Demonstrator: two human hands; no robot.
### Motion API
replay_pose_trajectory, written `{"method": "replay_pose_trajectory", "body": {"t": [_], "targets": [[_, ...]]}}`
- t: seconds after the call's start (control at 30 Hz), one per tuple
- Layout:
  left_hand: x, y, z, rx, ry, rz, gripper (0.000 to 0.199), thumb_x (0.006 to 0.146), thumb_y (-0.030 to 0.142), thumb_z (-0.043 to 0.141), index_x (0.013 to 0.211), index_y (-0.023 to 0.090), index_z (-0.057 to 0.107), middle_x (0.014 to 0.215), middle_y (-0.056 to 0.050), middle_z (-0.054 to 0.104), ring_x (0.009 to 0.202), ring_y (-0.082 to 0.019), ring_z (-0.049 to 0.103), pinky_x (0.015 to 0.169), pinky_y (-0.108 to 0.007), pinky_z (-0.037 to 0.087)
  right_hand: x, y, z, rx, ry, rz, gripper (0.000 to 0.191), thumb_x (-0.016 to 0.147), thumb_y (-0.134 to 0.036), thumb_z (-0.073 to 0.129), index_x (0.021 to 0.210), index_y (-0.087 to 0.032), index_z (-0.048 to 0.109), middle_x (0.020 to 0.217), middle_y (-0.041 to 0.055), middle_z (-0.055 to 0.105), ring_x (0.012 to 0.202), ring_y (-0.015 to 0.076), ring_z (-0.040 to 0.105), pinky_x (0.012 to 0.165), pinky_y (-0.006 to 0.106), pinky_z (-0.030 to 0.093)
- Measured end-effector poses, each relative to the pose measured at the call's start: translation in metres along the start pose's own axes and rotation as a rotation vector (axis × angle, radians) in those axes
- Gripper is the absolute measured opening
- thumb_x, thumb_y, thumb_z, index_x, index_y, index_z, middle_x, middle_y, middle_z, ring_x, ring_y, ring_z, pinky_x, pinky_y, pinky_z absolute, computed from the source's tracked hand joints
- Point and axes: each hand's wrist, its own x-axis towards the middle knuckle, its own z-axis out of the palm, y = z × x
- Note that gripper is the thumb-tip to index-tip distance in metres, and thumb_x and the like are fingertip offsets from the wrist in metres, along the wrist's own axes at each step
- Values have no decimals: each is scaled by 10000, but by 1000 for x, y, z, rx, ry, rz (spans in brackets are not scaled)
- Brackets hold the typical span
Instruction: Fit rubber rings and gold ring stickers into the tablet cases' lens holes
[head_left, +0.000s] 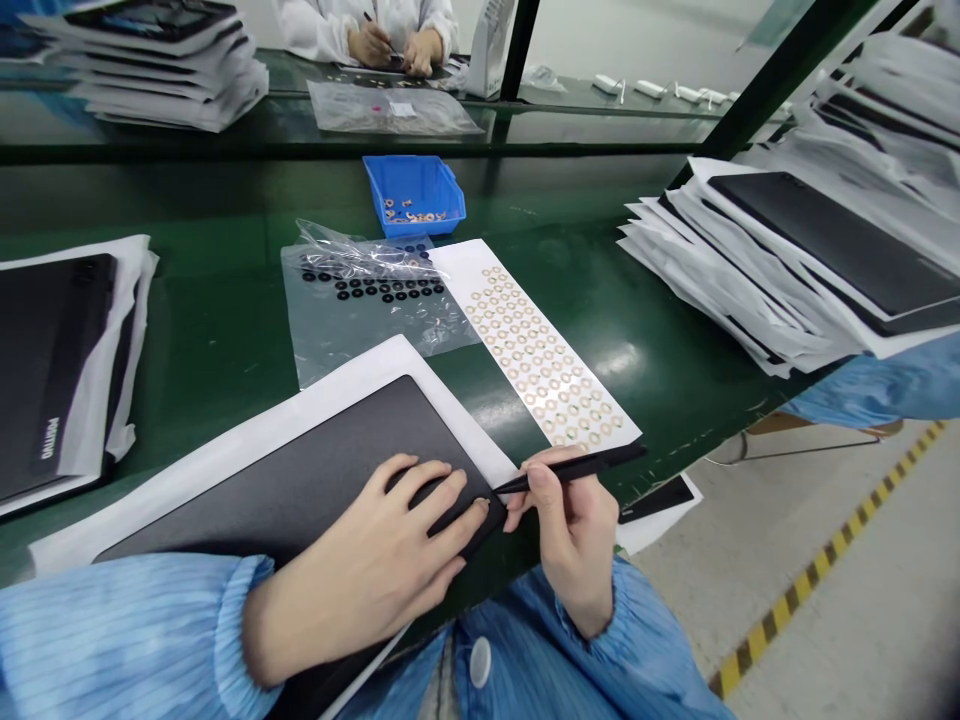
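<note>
A flat black panel (300,470) lies on a white sheet (390,360) in front of me. My left hand (382,550) rests flat on the panel near its right corner, fingers apart, with a dark oval area partly hidden beneath them. Black tweezers (581,467) are pinched in my right hand (574,530), their tip touching the panel's corner beside my left fingertips. Whether the tip holds anything is too small to tell. Beyond the panel lie a white strip (525,340) with rows of small tan rings and a clear plastic bag (322,330) with black rings.
A blue bin (416,185) with small rings stands at the back. Panels with white sheets are stacked at the right (750,270), left (67,370) and back left (172,80). A person's hands (397,48) work across the bench. The green table's edge (675,475) runs along the right.
</note>
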Motion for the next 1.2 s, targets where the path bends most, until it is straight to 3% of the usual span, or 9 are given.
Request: {"method": "replay_pose_trajectory", "body": {"t": [0.1, 0.37, 0.53, 0.7, 0.9, 1.0, 1.07, 1.13, 1.2], "targets": [[0, 1, 3, 26, 28, -56, 235, 954, 273, 421, 1087, 216, 606, 1034, -71, 619, 1038, -278, 509, 921, -478, 338, 0, -1, -1, 1, -15, -22, 200, 965, -233, 431, 800, -184, 533, 578, -21, 567, 408, 96, 573, 438, 205, 485], [-1, -3, 4, -20, 56, -21, 215, 938, 273, 457, 1096, 243, 600, 1147, -63, 593, 1104, -284, 467, 973, -492, 276, 1, -3, -2, -46, -50, -136, 165, 920, -164, 465, 776, -193, 539, 651, -2, 571, 421, 93, 555, 415, 204, 479], [-3, -3, 9, 14, 103, -104, 271, 955, 225, 335, 1065, 168, 576, 1147, -107, 589, 1104, -271, 473, 958, -472, 303, 2, -2, -2, -62, -57, -180, 181, 912, -158, 463, 748, -202, 525, 635, 4, 585, 460, 114, 572, 430, 222, 482], [-6, -3, 15, 30, 71, -165, 310, 946, 265, 334, 1135, 149, 551, 1172, -127, 579, 1139, -274, 460, 980, -486, 311, 4, 0, -3, 20, -125, -225, 177, 921, -181, 465, 763, -202, 541, 573, -7, 561, 488, 135, 569, 457, 253, 473], [-4, -4, 12, 32, 59, -149, 307, 936, 248, 351, 1137, 145, 558, 1188, -131, 580, 1129, -292, 473, 949, -496, 351, 4, 0, -13, 206, -118, -125, 249, 975, -277, 416, 773, -201, 541, 598, -7, 555, 456, 122, 550, 446, 258, 464], [-2, -5, 10, 20, 39, -148, 310, 931, 248, 364, 1143, 149, 567, 1190, -128, 581, 1123, -295, 478, 932, -492, 379, 37, -20, -33, -1, -273, -234, 220, 936, -309, 504, 768, -201, 596, 639, 15, 610, 519, 145, 594, 508, 281, 492], [-2, -5, 9, 5, 31, -148, 308, 927, 251, 378, 1145, 148, 570, 1197, -127, 578, 1127, -298, 480, 933, -496, 388, 77, -38, -42, -166, -272, -386, 218, 890, -345, 576, 725, -210, 617, 661, 16, 628, 601, 165, 619, 603, 299, 499], [-2, -5, 8, -16, 18, -154, 307, 924, 257, 397, 1152, 145, 569, 1202, -131, 574, 1136, -305, 480, 942, -513, 389, 125, -52, -38, -255, -276, -472, 229, 883, -365, 567, 729, -203, 617, 686, 11, 627, 607, 158, 619, 627, 291, 482], [-3, -3, 7, -45, 6, -173, 307, 920, 276, 425, 1166, 151, 560, 1211, -130, 571, 1140, -307, 484, 954, -529, 388, 173, -59, -19, -272, -254, -536, 224, 873, -371, 561, 740, -195, 598, 707, 9, 615, 612, 152, 608, 653, 290, 465]]}}
